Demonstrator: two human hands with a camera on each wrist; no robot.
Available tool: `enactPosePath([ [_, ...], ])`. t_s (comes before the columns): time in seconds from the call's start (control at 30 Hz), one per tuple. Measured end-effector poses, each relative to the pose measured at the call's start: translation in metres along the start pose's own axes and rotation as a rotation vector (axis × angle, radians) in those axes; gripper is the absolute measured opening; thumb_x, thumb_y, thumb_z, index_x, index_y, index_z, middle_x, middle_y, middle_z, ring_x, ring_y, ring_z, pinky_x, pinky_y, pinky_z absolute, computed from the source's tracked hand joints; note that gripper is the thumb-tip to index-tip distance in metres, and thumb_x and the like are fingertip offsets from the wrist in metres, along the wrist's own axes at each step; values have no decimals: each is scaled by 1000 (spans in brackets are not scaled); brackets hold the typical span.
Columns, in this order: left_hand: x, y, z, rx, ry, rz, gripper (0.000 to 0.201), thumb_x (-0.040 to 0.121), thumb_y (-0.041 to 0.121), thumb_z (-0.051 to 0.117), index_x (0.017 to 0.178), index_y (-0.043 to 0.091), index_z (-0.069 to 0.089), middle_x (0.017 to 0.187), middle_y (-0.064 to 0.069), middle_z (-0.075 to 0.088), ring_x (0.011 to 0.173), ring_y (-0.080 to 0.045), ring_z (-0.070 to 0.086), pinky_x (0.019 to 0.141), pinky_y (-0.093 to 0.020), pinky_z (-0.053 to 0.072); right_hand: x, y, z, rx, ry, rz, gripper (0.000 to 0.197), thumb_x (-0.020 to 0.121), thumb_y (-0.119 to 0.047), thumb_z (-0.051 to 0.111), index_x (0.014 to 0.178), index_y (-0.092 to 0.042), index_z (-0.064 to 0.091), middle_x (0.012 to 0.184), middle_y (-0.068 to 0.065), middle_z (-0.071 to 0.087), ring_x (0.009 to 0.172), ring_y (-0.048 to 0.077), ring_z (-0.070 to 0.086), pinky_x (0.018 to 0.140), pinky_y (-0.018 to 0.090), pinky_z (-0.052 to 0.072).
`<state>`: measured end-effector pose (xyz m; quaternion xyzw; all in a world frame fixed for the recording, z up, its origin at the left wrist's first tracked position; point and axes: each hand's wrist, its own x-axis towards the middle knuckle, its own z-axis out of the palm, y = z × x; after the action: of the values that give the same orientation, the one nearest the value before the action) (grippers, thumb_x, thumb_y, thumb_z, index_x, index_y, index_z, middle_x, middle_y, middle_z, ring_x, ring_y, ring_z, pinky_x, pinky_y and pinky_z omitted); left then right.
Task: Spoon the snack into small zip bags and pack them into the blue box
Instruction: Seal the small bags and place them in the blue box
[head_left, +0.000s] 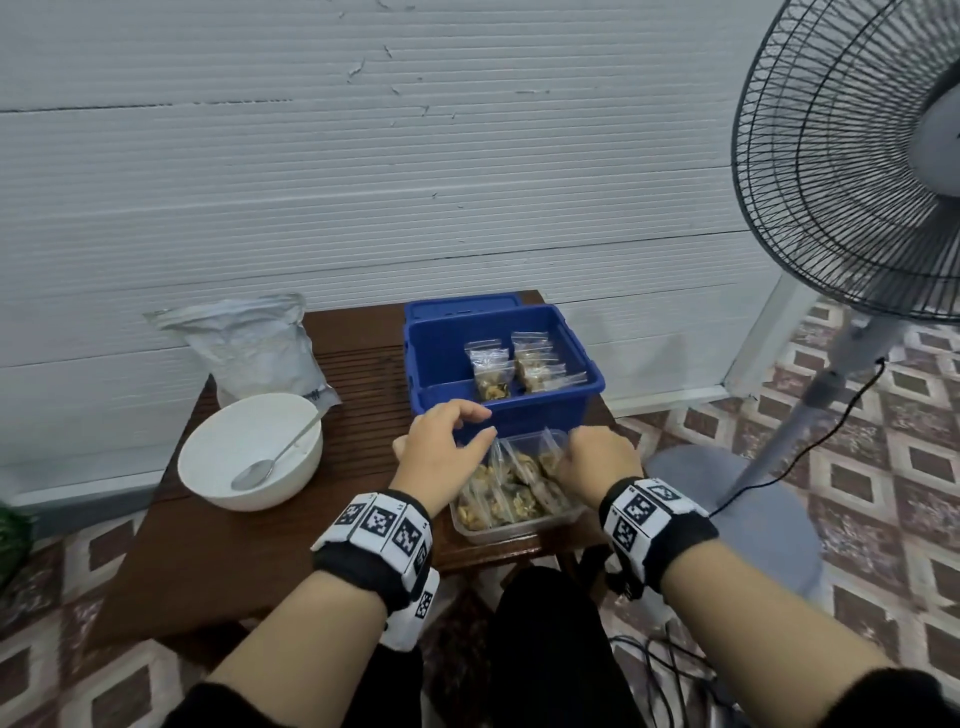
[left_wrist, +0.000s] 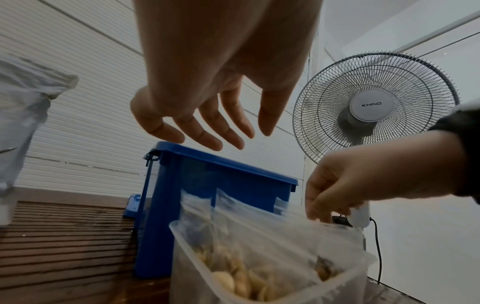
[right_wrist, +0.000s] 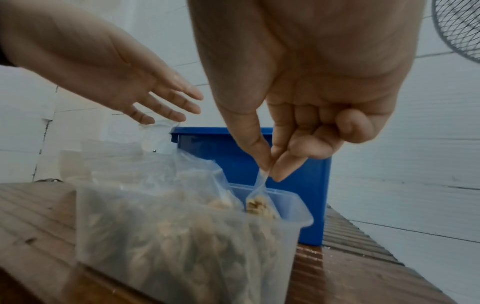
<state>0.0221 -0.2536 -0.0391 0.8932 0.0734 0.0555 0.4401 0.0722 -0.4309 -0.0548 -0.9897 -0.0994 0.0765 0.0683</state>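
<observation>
The blue box (head_left: 582, 387) stands at the table's far right and holds several filled zip bags (head_left: 491, 371). In front of it a clear plastic tub (head_left: 511, 530) holds several more filled bags. My right hand (head_left: 592, 460) pinches the top of one small zip bag (right_wrist: 259, 197) between thumb and forefinger, the bag's bottom still inside the clear tub (right_wrist: 293, 207). My left hand (head_left: 447, 441) hovers empty above the tub, fingers spread and relaxed (left_wrist: 205, 131), near the blue box's (left_wrist: 221, 185) front rim.
A white bowl (head_left: 208, 467) with a metal spoon (head_left: 272, 460) sits on the left of the brown wooden table (head_left: 249, 561). Behind it stands a large grey pouch (head_left: 254, 348). A standing fan (head_left: 857, 171) is at the right, its cable on the tiled floor.
</observation>
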Motion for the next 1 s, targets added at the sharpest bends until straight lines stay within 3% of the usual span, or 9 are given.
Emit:
enactPosePath([
  [0.17,-2,5,8,1,-30,20,11,95,34,58,103,41,58,105,24,62,111,-1,52,92,-33,24,-6,9,-11,24,225,-83,17,90,-17,50,105,-13,57,104,8,63,97,29,58,83,35,42],
  [0.33,-1,15,13,61,-53,58,28,96,36,57,124,35,58,119,21,60,120,-2,47,92,-33,22,-12,9,-19,260,358,-199,8,90,-14,56,95,-16,61,94,6,62,93,30,56,82,38,40],
  [0.47,-3,18,13,40,-18,58,5,95,36,57,96,36,61,101,21,62,110,-5,50,87,-32,19,-15,7,-18,425,364,-253,12,91,-15,55,83,-23,56,83,-3,57,86,25,55,80,43,43],
  [0.53,-6,19,13,41,5,68,10,96,36,56,87,36,59,93,20,61,103,-5,51,83,-31,17,-17,5,-18,509,376,-262,16,91,-13,57,80,-24,53,79,-6,54,82,21,53,79,42,44],
  [0.67,-10,18,11,-4,25,88,14,95,37,56,81,36,58,87,20,63,96,-1,53,76,-29,14,-25,5,-20,685,311,-203,2,89,-15,63,88,-17,63,82,-7,58,81,13,55,76,26,44],
  [0.77,-11,16,12,-12,27,90,16,95,38,56,79,37,58,86,19,64,93,3,53,83,-31,17,-26,8,-18,705,271,-174,6,88,-13,63,85,-18,65,87,1,65,82,12,58,71,18,41],
  [0.87,-14,16,12,-30,28,93,14,94,40,57,80,38,59,86,20,64,92,9,52,86,-33,20,-27,8,-16,679,285,-177,14,89,-11,62,78,-21,61,84,0,65,80,11,56,70,19,37],
  [1.0,-15,18,12,-19,8,130,13,93,39,59,80,35,60,89,20,64,93,8,50,79,-29,15,-30,8,-17,677,321,-208,19,89,-7,60,76,-21,57,83,-1,63,81,13,55,73,22,38],
])
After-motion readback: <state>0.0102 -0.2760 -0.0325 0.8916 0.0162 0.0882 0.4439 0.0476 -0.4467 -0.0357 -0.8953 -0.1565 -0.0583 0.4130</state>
